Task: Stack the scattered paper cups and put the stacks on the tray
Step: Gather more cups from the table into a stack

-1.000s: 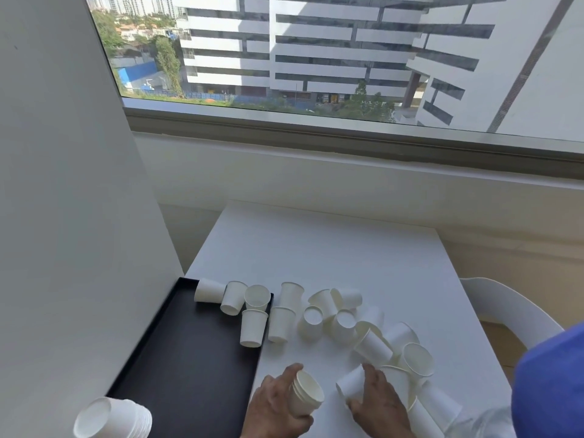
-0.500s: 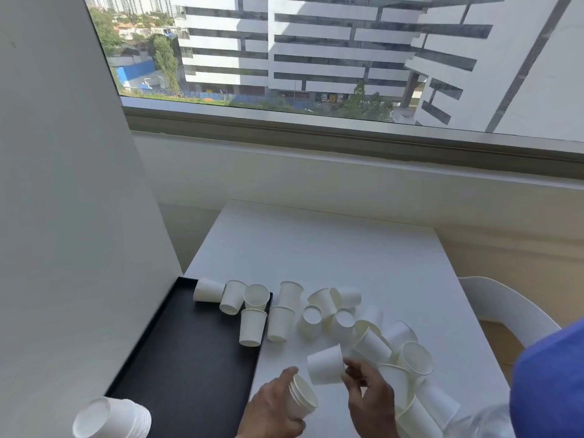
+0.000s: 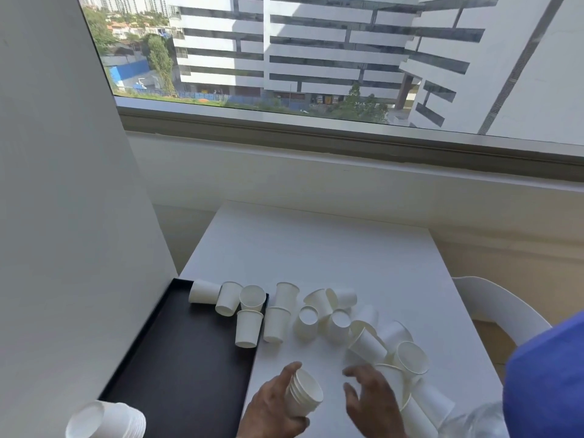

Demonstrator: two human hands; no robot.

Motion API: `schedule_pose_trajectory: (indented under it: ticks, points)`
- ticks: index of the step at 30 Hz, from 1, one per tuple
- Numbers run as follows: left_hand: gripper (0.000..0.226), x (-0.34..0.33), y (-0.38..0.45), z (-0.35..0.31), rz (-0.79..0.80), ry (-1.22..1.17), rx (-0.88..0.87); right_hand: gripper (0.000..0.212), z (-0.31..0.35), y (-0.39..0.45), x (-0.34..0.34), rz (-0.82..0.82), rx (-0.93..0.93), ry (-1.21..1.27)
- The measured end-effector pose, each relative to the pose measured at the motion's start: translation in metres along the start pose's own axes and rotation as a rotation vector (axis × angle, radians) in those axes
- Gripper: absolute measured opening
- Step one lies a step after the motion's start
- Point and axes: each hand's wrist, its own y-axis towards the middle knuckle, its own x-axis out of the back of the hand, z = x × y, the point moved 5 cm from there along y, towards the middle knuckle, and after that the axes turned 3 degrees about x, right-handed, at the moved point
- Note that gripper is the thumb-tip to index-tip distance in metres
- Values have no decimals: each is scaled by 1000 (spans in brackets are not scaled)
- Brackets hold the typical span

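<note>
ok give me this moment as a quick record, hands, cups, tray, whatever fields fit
left hand: grips a short stack of nested cups, mouth up and tilted right
right hand: open, fingers spread, holds nothing, just left of the loose cups
loose cups: many scattered on the white table, most on their sides
tray: black, at the table's left; a few loose cups lie at its far end
finished stack: on its side at the tray's near left corner

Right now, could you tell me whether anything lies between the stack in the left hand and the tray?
Nothing visible does. The left hand holds the stack just right of the tray, whose near part is bare; loose cups lie only at its far end.
</note>
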Motion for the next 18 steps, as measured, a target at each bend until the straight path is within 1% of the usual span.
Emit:
schedule_pose_trajectory:
  ticks: [1, 3, 5, 7, 10, 12, 13, 18]
  points:
    - [92, 0, 0, 1, -1, -8, 3, 30, -9, 5, 5, 44, -65, -115]
    - [92, 0, 0, 2, -1, -18, 11, 44, -27, 10, 11, 197, -161, -363]
    - [93, -1, 0, 2, 4, -29, 16, 55, -38, 12, 15, 293, -188, -542]
    - [93, -2, 1, 2, 17, -36, 19, 62, -43, 11, 13, 337, -177, -641]
    - [92, -4, 2, 0, 24, -36, 22, 66, -48, 10, 9, 378, -181, -690]
    - [92, -4, 2, 0, 21, -36, 22, 64, -48, 10, 7, 389, -161, -705]
    - [93, -5, 3, 1, 21, -36, 21, 59, -47, 10, 6, 392, -142, -708]
    - [92, -6, 4, 6, 25, -44, 24, 24, -40, 10, -2, 408, -83, -640]
